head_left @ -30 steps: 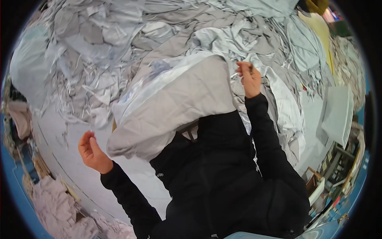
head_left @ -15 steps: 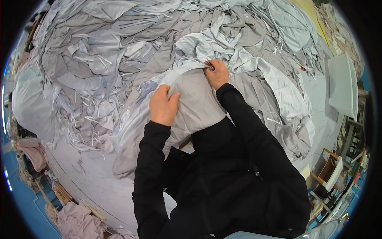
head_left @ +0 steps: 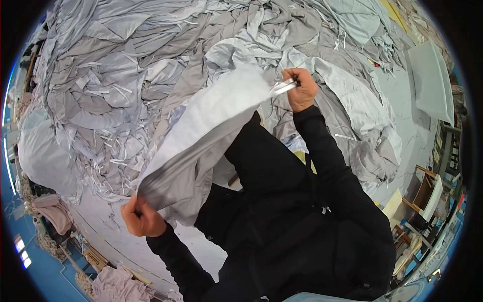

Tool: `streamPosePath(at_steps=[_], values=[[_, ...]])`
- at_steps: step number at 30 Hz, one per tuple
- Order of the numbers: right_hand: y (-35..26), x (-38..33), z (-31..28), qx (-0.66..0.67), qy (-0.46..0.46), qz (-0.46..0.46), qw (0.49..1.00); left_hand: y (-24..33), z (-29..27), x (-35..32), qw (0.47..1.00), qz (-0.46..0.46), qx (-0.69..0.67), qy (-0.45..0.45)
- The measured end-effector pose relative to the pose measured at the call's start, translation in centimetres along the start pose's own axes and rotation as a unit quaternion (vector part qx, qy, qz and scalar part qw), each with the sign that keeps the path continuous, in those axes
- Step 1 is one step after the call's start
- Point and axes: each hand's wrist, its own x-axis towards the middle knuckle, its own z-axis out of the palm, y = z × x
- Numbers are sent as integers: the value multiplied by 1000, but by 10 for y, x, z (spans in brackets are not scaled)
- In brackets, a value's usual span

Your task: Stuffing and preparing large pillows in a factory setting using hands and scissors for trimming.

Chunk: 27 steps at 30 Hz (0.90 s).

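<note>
Clearly, from the head camera, both hands are occupied with one piece of cloth (head_left: 201,126), pale on its upper band and grey below, stretched on a slant across the person's front. Its lower corner is at the left hand (head_left: 143,216), which pinches the edge between thumb and curled fingers. Up at the other end, the right hand (head_left: 302,89) is closed around narrow white strips (head_left: 283,88) at the cloth's upper corner; that end is somewhat blurred, so exactly how the strips join the fabric is hard to make out. Between the two grips the grey part hangs in soft folds, partly in front of the black clothing (head_left: 282,226) on the person's legs.

Beyond the cloth, a big heap of crumpled grey and pale fabric (head_left: 115,60), with loose white ties among it, spreads over a pale, veined surface (head_left: 100,214). At the heap's left edge sits a rounded, pale bundle (head_left: 48,156). Off to the right, well apart from the right hand, stands a white bin (head_left: 430,80). Toward the lower left, a pinkish pile of cloth (head_left: 118,287) lies near a small brown box (head_left: 94,259), beside blue flooring (head_left: 40,272).
</note>
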Motion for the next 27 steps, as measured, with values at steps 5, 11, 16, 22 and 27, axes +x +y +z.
streamPosePath(at_steps=[5,11,16,22,27], values=[[-19,-9,-28,85,-14,57,995,-14,-8,-36,998,-45,30,14],[-28,-25,-34,134,-75,138,978,-23,-9,-54,992,-125,-20,12],[-39,-36,-25,151,-121,133,972,-19,-15,-51,993,-114,-21,-5],[-96,-45,-14,174,-237,44,955,-10,-18,-50,962,-34,46,-268],[-144,-45,0,204,-417,-37,885,-2,-19,-76,925,-20,134,-355]])
